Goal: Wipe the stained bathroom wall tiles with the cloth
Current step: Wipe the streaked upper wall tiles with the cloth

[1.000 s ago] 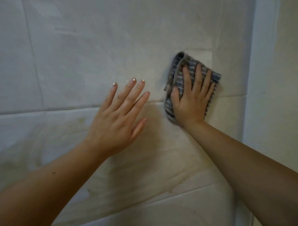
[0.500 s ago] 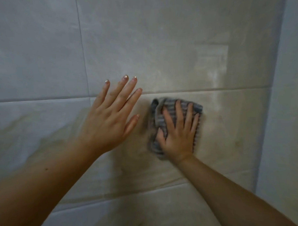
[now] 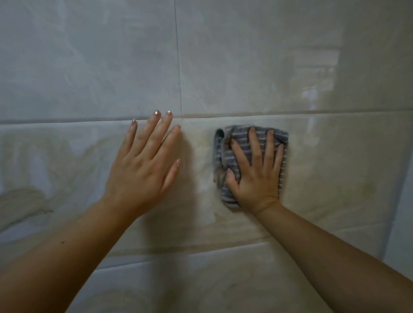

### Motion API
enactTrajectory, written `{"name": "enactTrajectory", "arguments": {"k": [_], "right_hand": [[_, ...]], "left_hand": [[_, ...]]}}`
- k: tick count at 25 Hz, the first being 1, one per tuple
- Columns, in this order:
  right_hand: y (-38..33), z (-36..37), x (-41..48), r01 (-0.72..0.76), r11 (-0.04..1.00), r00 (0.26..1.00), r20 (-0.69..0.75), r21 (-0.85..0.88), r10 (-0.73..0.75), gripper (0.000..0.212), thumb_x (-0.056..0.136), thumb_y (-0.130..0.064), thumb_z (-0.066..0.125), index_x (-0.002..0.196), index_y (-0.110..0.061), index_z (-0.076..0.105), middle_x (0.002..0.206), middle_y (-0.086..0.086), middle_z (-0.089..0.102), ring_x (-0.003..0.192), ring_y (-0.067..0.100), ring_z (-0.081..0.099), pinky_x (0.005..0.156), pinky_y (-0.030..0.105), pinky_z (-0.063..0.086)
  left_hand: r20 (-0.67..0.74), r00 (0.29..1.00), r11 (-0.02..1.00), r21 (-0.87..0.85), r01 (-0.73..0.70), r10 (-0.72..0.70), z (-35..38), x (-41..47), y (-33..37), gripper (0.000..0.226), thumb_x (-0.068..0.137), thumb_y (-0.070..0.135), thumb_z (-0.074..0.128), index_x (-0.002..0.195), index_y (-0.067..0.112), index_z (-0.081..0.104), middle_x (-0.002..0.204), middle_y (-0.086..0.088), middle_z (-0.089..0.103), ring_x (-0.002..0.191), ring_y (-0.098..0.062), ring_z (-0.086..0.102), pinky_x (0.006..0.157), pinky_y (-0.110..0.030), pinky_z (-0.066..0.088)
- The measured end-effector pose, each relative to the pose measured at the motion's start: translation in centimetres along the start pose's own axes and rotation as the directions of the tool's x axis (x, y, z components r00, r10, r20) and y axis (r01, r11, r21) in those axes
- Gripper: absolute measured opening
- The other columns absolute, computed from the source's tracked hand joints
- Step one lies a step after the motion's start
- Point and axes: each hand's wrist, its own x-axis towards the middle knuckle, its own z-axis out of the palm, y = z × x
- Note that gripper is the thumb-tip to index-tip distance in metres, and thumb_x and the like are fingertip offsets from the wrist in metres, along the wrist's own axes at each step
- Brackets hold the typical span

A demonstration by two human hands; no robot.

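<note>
A grey striped cloth [image 3: 279, 136], folded into a pad, lies flat against a pale marbled wall tile [image 3: 330, 175] that carries brownish stains. My right hand [image 3: 256, 175] presses it to the wall with straight, spread fingers and covers most of it. My left hand [image 3: 145, 168] is held flat at the wall just left of the cloth, fingers straight and pointing up to the horizontal grout line, holding nothing.
Large glossy tiles cover the wall, with a vertical grout line [image 3: 178, 63] above my left hand. A brownish smear [image 3: 22, 202] marks the tile at the far left. A wall corner [image 3: 398, 184] runs down the right edge.
My right hand slid the cloth down from the upper tile onto the tile below the horizontal grout line. The view shifted right; my left hand stays flat at the wall.
</note>
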Motion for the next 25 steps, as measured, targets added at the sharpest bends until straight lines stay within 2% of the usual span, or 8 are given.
{"name": "enactTrajectory", "arguments": {"k": [1,5,9,12,14,17,22,25], "right_hand": [[0.5,0.0,-0.2,0.0,1.0,1.0,0.002,-0.018,0.0,0.065,0.084,-0.044,0.051,0.146,-0.028,0.036,0.155,0.015,0.03,0.144,0.046,0.019,0.112,0.066,0.018],[-2.3,-0.8,7.3,-0.378,0.926,0.922,-0.087,0.004,0.377,0.064,0.087,-0.046,0.045,0.147,-0.024,0.037,0.155,0.017,0.03,0.142,0.048,0.022,0.112,0.066,0.017],[-6.4,-0.5,5.9,-0.043,0.998,0.998,-0.043,0.055,0.045,0.065,0.085,-0.047,0.047,0.147,-0.029,0.038,0.158,0.014,0.027,0.144,0.046,0.017,0.115,0.064,0.01],[-4.8,-0.2,0.2,0.147,0.989,0.989,0.004,0.023,-0.147,0.066,0.081,-0.044,0.055,0.144,-0.031,0.04,0.156,0.01,0.027,0.144,0.045,0.018,0.114,0.065,0.012],[-3.5,-0.2,1.9,0.059,0.998,0.998,-0.016,-0.016,-0.06,0.065,0.082,-0.045,0.054,0.144,-0.029,0.039,0.156,0.013,0.029,0.143,0.046,0.019,0.114,0.065,0.014],[-5.0,-1.0,8.9,-0.282,0.959,0.955,-0.087,0.022,0.283,0.064,0.087,-0.047,0.045,0.147,-0.025,0.038,0.156,0.017,0.03,0.143,0.048,0.02,0.113,0.066,0.015],[-8.4,-0.1,2.3,0.077,0.994,0.997,-0.036,0.082,-0.074,0.064,0.085,-0.046,0.055,0.145,-0.03,0.042,0.156,0.012,0.031,0.144,0.045,0.019,0.114,0.066,0.014],[-4.6,0.5,-4.2,0.14,0.989,0.99,-0.013,0.052,-0.14,0.063,0.079,-0.043,0.057,0.139,-0.03,0.043,0.152,0.009,0.031,0.142,0.044,0.021,0.113,0.066,0.013]], "left_hand": [[-0.003,1.0,1.0,0.003,0.004,-0.004,0.0,-0.3,-0.4,0.055,0.101,0.033,0.041,0.148,0.004,0.038,0.158,-0.017,0.029,0.149,-0.032,0.023,0.119,-0.056,0.02],[-0.013,1.0,1.0,0.005,0.014,-0.014,0.1,-0.4,-1.5,0.055,0.102,0.033,0.04,0.149,0.004,0.037,0.158,-0.017,0.029,0.149,-0.032,0.023,0.119,-0.055,0.02],[-0.011,0.999,0.998,-0.049,0.041,-0.041,0.9,-0.1,-1.5,0.057,0.102,0.036,0.036,0.151,0.006,0.034,0.16,-0.015,0.026,0.15,-0.029,0.02,0.121,-0.053,0.017],[-0.029,0.999,0.998,-0.051,0.021,-0.022,1.1,-0.7,-1.3,0.057,0.102,0.035,0.037,0.15,0.005,0.035,0.159,-0.015,0.028,0.149,-0.03,0.022,0.121,-0.053,0.017],[-0.027,0.999,0.999,-0.046,0.018,-0.019,0.9,-0.7,-1.8,0.056,0.102,0.034,0.036,0.15,0.005,0.035,0.159,-0.016,0.027,0.149,-0.031,0.022,0.12,-0.054,0.017],[-0.025,0.998,0.997,-0.064,0.049,-0.05,0.6,0.1,-2.1,0.057,0.102,0.035,0.035,0.15,0.005,0.033,0.16,-0.016,0.025,0.15,-0.03,0.019,0.121,-0.054,0.016],[-0.056,0.998,0.992,-0.122,0.017,-0.024,1.3,-0.1,-1.3,0.05,0.102,0.032,0.042,0.147,0.009,0.043,0.159,-0.016,0.028,0.149,-0.031,0.021,0.119,-0.055,0.018],[-0.003,0.996,0.988,-0.12,-0.093,0.093,1.8,-2.1,-0.8,0.045,0.103,0.032,0.04,0.137,0.007,0.055,0.157,-0.019,0.029,0.149,-0.033,0.022,0.118,-0.058,0.021]]}}
